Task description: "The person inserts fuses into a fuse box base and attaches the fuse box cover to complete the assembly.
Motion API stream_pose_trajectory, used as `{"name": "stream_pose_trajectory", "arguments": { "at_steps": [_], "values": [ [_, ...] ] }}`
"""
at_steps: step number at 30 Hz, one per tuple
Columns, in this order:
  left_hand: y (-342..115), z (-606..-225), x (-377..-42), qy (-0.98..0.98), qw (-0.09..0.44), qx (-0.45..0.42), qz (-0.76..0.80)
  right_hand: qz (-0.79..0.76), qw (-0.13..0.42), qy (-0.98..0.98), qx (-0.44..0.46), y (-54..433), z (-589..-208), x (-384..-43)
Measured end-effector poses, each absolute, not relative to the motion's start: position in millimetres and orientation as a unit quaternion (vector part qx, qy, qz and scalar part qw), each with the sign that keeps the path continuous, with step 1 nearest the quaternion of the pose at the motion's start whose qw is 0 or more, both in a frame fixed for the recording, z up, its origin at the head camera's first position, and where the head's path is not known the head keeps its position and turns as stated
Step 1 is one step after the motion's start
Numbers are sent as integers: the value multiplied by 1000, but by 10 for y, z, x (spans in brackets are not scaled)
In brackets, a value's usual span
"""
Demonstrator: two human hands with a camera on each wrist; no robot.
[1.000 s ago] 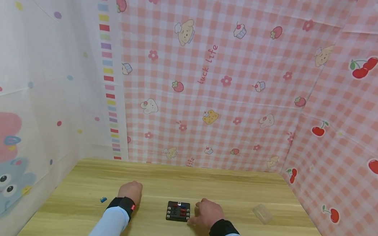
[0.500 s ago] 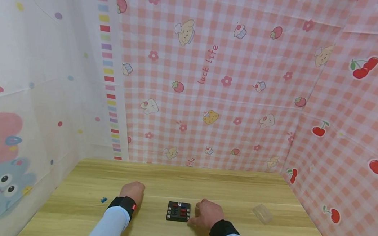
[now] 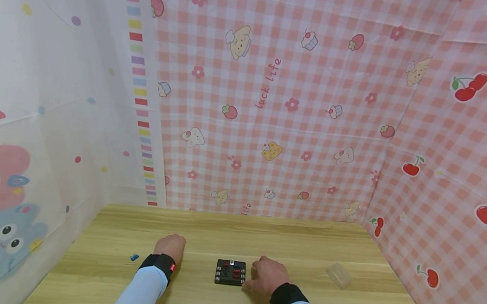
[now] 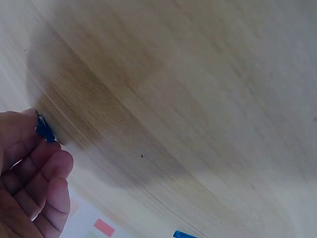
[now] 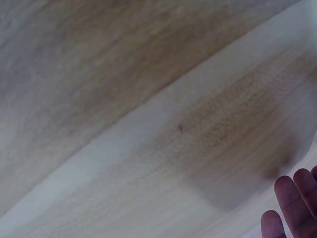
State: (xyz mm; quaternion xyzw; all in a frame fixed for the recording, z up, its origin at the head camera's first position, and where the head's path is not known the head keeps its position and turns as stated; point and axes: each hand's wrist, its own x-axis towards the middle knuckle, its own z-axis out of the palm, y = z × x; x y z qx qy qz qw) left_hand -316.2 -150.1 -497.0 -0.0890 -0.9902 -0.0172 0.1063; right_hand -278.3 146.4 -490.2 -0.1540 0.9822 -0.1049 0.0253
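My left hand (image 3: 170,248) is low over the table, left of the fuse block. In the left wrist view its thumb and a fingertip pinch a small blue blade fuse (image 4: 44,128). More small blue fuse-like pieces (image 3: 134,257) lie on the table left of that hand. The black fuse block (image 3: 230,273) lies flat between the hands, with red pieces and metal terminals on its top. Close by its right side is my right hand (image 3: 268,275), its thumb at the block's lower right corner; whether they touch I cannot tell. Its fingers (image 5: 292,203) look relaxed and hold nothing.
A clear plastic cover (image 3: 338,275) lies right of my right hand. The wooden table (image 3: 238,235) is bounded by a pink checked cloth (image 3: 270,125) behind and on the right, and a white printed cloth (image 3: 61,127) on the left.
My left hand has shifted very slightly to the right. The right hand and the fuse block stay in place.
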Motion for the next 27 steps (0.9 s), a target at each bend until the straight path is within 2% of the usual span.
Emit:
{"name": "stream_pose_trajectory", "arguments": {
  "at_steps": [5,12,18,27],
  "values": [
    [-1503,-4981,-3185,-991,103,-87,-21,-106,29,983,-148,1457,-4887,-2779],
    [-1523,-5011,-3202,-985,132,-106,-23,-109,42,983,-139,1469,-4944,-2831],
    [-1529,-5025,-3206,-983,143,-112,-21,-96,33,984,-149,1471,-4939,-2822],
    [-1517,-5049,-3209,-983,138,-116,-33,-101,36,984,-146,1466,-4926,-2800]
  ]
}}
